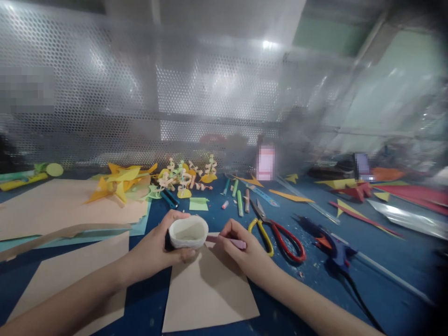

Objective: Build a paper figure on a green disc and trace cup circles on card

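Observation:
My left hand (175, 242) is closed round a small white cup-like round piece (189, 240); whether its base is solid or open I cannot tell. The piece is held over the far end of a beige paper sheet (210, 303). In my right hand (241, 247) is a pink marker (238, 243), pinched between the fingers, its front end pointing left at the white piece's side. Whether the marker's tip touches the piece or the sheet is unclear. Scissors (276, 228) with yellow and red handles lie open just beyond my right hand.
A blue glue gun (338, 252) with its cord lies at the right. Several markers (240, 203) and paper scraps are beyond my hands. Yellow paper stars (119, 182) and small curled paper pieces (185, 177) stand at the back. Large paper sheets (63, 205) cover the left.

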Available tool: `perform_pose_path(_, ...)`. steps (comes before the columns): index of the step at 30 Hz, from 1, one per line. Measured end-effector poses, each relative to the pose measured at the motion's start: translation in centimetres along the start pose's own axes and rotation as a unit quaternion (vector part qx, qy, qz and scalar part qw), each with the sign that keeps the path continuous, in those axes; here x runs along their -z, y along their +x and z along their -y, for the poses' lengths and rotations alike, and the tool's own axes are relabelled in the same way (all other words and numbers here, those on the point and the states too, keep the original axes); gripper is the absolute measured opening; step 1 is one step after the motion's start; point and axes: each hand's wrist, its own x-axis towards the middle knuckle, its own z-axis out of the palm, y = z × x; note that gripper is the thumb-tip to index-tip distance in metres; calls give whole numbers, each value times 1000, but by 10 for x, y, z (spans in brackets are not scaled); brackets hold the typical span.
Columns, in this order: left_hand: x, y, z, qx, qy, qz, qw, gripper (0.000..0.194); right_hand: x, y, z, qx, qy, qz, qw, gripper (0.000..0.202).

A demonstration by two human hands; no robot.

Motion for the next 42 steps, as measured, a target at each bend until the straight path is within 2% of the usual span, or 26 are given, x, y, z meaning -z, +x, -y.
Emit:
perform_pose_path(4, 0, 1, 1, 5, 7, 3, 1000, 49, 0, -1, 2, -11, -7, 11, 1000, 17)
perform_pose_path(10, -1, 0, 0, 23, -13, 15, 1000, 47, 2, -5, 7, 20, -35, 34, 999, 16)
perform_pose_path(17, -3, 1, 1, 9, -27, 7, 1000, 45, 0, -12, 9, 46, -50, 39, 997, 20)
perform_pose_path(32, -3, 0, 2, -2, -12, 3, 1000, 46, -9, -31, 12, 115, -106, 89, 984, 16)
perform_pose_path(34, -3, 1, 2, -5, -14, 4, 1000, 46, -9, -31, 13, 104, -86, 93, 986, 16)
perform_pose_path(38, -2, 0, 0, -1, -19, 2, 1000, 45, 0, -23, 16, 45, -2, 45, 998, 19)
perform_pose_path(42, -1, -3, -3, -2, -8, 2, 1000, 44, 18, -3, 21, 11, -3, -31, 999, 16)
